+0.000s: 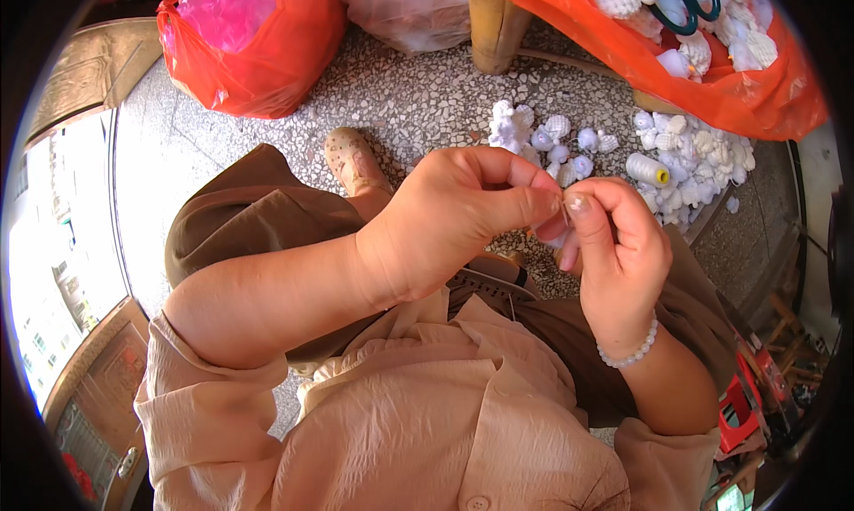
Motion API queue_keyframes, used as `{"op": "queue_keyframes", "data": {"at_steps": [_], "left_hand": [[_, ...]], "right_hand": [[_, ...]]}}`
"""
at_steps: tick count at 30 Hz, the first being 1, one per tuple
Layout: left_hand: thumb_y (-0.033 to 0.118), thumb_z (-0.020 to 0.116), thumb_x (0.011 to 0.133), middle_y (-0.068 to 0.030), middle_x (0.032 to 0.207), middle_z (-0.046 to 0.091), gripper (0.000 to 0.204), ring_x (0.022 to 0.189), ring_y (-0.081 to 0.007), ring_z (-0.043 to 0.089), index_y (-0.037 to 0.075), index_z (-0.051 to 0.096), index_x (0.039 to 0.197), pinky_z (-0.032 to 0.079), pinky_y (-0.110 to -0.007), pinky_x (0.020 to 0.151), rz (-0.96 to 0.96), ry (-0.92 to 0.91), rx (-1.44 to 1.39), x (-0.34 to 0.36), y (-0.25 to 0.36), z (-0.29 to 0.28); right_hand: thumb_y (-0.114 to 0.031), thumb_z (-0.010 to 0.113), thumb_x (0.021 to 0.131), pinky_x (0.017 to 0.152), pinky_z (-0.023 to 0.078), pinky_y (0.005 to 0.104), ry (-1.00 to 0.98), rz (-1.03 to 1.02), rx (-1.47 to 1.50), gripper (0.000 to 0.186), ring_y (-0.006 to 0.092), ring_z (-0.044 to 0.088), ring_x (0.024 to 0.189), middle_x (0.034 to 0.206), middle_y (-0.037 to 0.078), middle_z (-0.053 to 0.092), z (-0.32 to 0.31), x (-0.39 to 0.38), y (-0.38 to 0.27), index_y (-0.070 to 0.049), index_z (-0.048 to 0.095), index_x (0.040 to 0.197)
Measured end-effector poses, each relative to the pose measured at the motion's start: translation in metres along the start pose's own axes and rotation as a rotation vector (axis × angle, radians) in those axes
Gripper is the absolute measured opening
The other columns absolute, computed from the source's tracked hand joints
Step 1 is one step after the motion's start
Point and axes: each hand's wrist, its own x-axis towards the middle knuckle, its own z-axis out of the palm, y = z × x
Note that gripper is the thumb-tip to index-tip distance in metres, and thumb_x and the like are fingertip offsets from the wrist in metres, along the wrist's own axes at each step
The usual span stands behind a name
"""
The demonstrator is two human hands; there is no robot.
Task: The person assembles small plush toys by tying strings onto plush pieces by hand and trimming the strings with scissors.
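Observation:
My left hand (476, 195) and my right hand (623, 244) meet in front of me above my lap, fingertips almost touching. Thumb and forefinger are pinched together on each hand. A thin sliver shows between the two pinches, too small to name. Below the fingers, partly hidden by them, is a bit of something whitish. A beaded bracelet (630, 346) circles my right wrist. Just beyond the hands, small white puffy fabric pieces (712, 160) lie heaped on the speckled floor, with a white thread spool (648, 169) with a yellow end among them.
An orange plastic bag (747, 88) at the far right holds more white pieces and dark green-handled scissors (685, 4). Another orange bag (258, 57) with pink plastic inside stands far left, beside a clear bag (409, 13). A wooden leg (495, 31) stands between them.

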Motion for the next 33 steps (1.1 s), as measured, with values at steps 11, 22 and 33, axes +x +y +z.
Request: {"op": "queue_keyframes", "data": {"at_steps": [11, 22, 33], "left_hand": [[0.010, 0.061, 0.088, -0.0063, 0.093, 0.063, 0.016, 0.089, -0.0143, 0.057, -0.001, 0.062, 0.099, 0.043, -0.029, 0.084, -0.009, -0.016, -0.215, 0.003, -0.003, -0.007], [0.009, 0.063, 0.086, -0.0054, 0.092, 0.065, 0.014, 0.084, -0.0127, 0.057, 0.000, 0.065, 0.097, 0.044, -0.026, 0.077, -0.099, 0.070, -0.297, 0.001, -0.002, -0.005], [0.008, 0.063, 0.085, -0.0079, 0.091, 0.066, 0.015, 0.081, -0.0141, 0.057, -0.003, 0.065, 0.095, 0.046, -0.027, 0.074, -0.125, 0.163, -0.212, -0.001, -0.001, -0.003]], "right_hand": [[0.001, 0.054, 0.089, 0.052, 0.049, 0.0208, -0.008, 0.094, 0.140, 0.009, 0.0125, 0.063, 0.068, 0.087, 0.009, 0.061, 0.002, 0.000, -0.004, 0.005, 0.059, 0.095], [0.005, 0.067, 0.074, 0.060, 0.051, 0.0299, 0.074, -0.605, -0.614, 0.014, 0.0226, 0.062, 0.070, 0.084, 0.011, 0.061, -0.001, 0.005, 0.004, 0.001, 0.063, 0.088], [0.006, 0.069, 0.073, 0.061, 0.051, 0.0308, 0.016, -0.744, -0.743, 0.019, 0.0245, 0.063, 0.071, 0.086, 0.013, 0.058, -0.004, 0.008, 0.009, 0.006, 0.062, 0.091]]}}
